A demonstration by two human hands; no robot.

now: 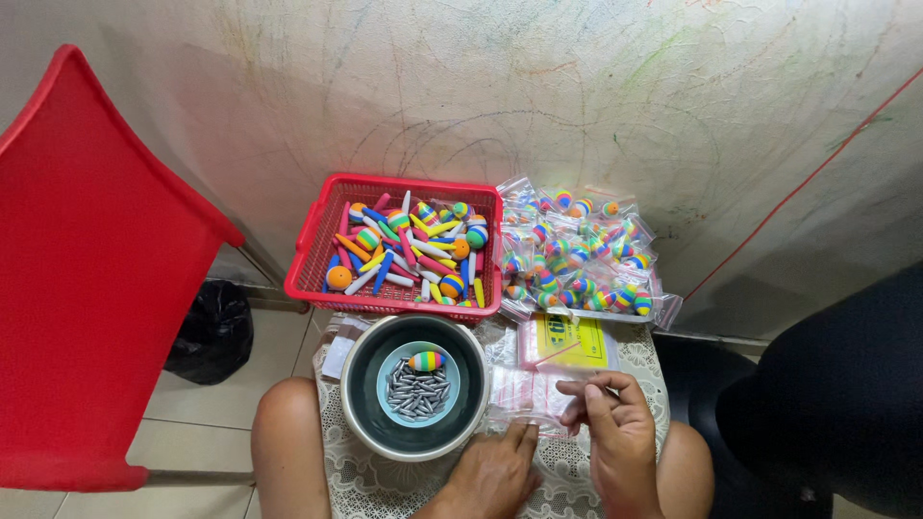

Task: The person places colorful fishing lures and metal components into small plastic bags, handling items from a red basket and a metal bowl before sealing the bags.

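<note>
My left hand (495,473) and my right hand (615,432) meet over a stack of small clear zip bags (524,389) on a lace-covered stool; my right fingers pinch the top bag's edge, and my left fingertips touch its lower edge. Left of the hands stands a metal bowl (358,408) holding a pale blue dish (392,408) of grey metal sinkers (415,394) and one rainbow-striped foam float (425,361). Behind it a red plastic basket (312,240) holds several colourful foam floats and sticks.
A pile of filled clear bags of striped floats (577,255) lies right of the basket. A yellow-labelled bag pack (567,341) sits under it. A red chair (87,279) stands at left, a black bag (212,332) on the floor, a dark object (836,404) at right. Scribbled wall behind.
</note>
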